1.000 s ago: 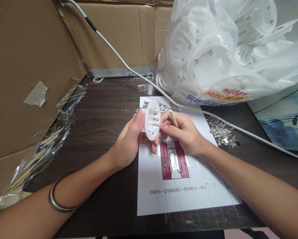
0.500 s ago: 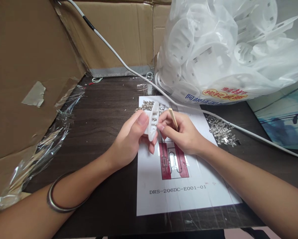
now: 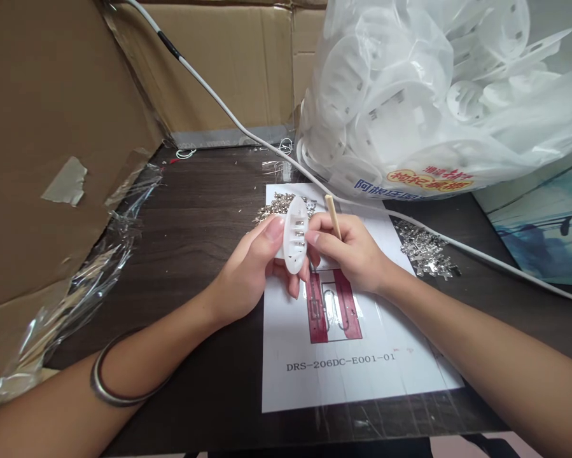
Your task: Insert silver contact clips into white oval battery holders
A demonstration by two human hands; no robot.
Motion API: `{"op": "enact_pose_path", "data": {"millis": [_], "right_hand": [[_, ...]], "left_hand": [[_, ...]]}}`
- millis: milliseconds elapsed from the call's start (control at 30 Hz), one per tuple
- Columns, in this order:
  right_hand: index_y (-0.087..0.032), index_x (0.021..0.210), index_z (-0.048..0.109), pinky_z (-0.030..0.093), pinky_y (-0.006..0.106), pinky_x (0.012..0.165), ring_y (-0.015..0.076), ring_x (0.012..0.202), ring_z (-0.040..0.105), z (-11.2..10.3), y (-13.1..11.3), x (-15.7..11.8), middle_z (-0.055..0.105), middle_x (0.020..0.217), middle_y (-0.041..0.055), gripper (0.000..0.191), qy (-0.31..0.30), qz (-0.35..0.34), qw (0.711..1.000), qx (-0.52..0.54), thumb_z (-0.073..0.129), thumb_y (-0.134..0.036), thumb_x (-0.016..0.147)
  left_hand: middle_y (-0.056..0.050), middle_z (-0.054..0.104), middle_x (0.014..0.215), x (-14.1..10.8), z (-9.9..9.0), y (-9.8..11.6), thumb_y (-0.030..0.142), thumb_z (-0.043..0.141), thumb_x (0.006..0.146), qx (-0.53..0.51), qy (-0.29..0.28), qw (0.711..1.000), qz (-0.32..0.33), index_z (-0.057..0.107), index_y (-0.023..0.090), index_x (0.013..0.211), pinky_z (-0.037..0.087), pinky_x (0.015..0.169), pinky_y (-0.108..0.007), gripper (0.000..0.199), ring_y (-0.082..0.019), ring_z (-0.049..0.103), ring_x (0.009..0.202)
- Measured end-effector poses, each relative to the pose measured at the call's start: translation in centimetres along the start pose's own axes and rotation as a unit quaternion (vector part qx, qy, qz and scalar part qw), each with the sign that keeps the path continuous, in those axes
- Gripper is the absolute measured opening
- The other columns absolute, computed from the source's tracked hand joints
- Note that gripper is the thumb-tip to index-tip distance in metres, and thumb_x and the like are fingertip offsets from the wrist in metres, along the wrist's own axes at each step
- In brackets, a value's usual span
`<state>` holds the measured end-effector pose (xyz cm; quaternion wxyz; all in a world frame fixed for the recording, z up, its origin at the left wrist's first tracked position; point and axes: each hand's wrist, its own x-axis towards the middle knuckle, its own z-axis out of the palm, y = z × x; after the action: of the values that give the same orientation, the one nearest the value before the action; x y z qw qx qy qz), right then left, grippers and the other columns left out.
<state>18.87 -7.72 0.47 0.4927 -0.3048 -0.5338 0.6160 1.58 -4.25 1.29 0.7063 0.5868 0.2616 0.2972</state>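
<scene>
Head view, from the left: a cardboard wall point(image 3: 37, 95) stands beside me, with a torn pale scrap point(image 3: 66, 182) stuck to it. Along its foot runs crumpled clear wrap point(image 3: 123, 222), with thin wooden sticks point(image 3: 47, 337) lying under its near end. A dark bracelet point(image 3: 99, 391) circles my left forearm, above the dark wood-grain table point(image 3: 195, 210). A white cable point(image 3: 219, 111) slants down from the upper left, passing in front of the bag to the right edge.

My left hand point(image 3: 250, 267) is closed around a white plastic part point(image 3: 292, 262), thumb pressed on its left side. I hold that part above a printed sheet point(image 3: 286, 394), its oval face turned up toward me, small metal pieces showing in its slots. Just beyond it lies a pile of little metal parts point(image 3: 279, 205). The sheet shows a red-sided drawing point(image 3: 319, 331) and the code DRS-206DC-E001-01.

Next, my right hand point(image 3: 357, 254) has its fingers curled about a wooden stick point(image 3: 333, 216) that pokes up past my knuckles; my thumb tip is at the part's right edge. A clear bag point(image 3: 438, 140) of white plastic pieces bulges behind. Farther right sits a second metal heap point(image 3: 426, 251), then a blue-painted panel point(image 3: 538, 222).
</scene>
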Motion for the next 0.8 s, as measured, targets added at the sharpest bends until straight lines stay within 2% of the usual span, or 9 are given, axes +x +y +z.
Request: {"op": "enact_pose_path", "data": {"millis": [167, 367, 567, 667, 800], "right_hand": [[-0.021, 0.076, 0.052, 0.053, 0.026, 0.061, 0.0123, 0.06, 0.071, 0.2, 0.0, -0.1, 0.071, 0.061, -0.0028, 0.027, 0.011, -0.011, 1.0, -0.018, 0.061, -0.025, 0.102], [-0.021, 0.075, 0.051, 0.054, 0.027, 0.063, 0.0129, 0.063, 0.072, -0.1, 0.0, -0.2, 0.073, 0.064, -0.0015, 0.029, -0.005, 0.001, 1.0, -0.016, 0.062, -0.025, 0.101], [-0.021, 0.072, 0.054, 0.054, 0.028, 0.067, 0.013, 0.064, 0.069, -0.2, -0.3, -0.1, 0.072, 0.066, -0.0008, 0.03, -0.022, 0.015, 0.999, -0.027, 0.061, -0.026, 0.102], [-0.02, 0.073, 0.057, 0.05, 0.027, 0.061, 0.0131, 0.062, 0.065, -0.5, -0.3, 0.0, 0.069, 0.064, -0.0013, 0.027, -0.036, 0.016, 0.999, -0.031, 0.065, -0.025, 0.098], [-0.019, 0.068, 0.057, 0.044, 0.025, 0.053, 0.0115, 0.055, 0.058, -1.1, -0.2, 0.1, 0.062, 0.059, -0.0019, 0.032, -0.042, 0.033, 0.996, -0.069, 0.076, -0.031, 0.091]], "left_hand": [[-0.003, 0.064, 0.067, -0.1, 0.0, 0.0, 0.076, 0.055, 0.088, -0.022, -0.008, 1.0, -0.02, 0.053, 0.018, 0.084, 0.054, 0.044, -0.028, 0.058, -0.015, 0.06, 0.048], [-0.004, 0.065, 0.068, -0.1, -0.2, -0.3, 0.075, 0.054, 0.089, -0.03, -0.012, 0.999, -0.017, 0.058, 0.017, 0.086, 0.054, 0.045, -0.028, 0.058, -0.016, 0.062, 0.048], [-0.003, 0.064, 0.064, -0.2, -0.3, -0.1, 0.072, 0.053, 0.093, -0.05, -0.029, 0.998, -0.005, 0.056, 0.017, 0.084, 0.055, 0.046, -0.029, 0.055, -0.016, 0.061, 0.049], [-0.002, 0.065, 0.061, -0.2, -0.4, 0.1, 0.072, 0.056, 0.092, -0.052, -0.061, 0.997, 0.017, 0.056, 0.018, 0.088, 0.055, 0.046, -0.027, 0.054, -0.016, 0.062, 0.049], [-0.003, 0.068, 0.064, -0.4, -1.0, 0.2, 0.073, 0.058, 0.091, -0.011, -0.095, 0.995, 0.014, 0.057, 0.018, 0.092, 0.054, 0.049, -0.026, 0.055, -0.016, 0.064, 0.05]]}}
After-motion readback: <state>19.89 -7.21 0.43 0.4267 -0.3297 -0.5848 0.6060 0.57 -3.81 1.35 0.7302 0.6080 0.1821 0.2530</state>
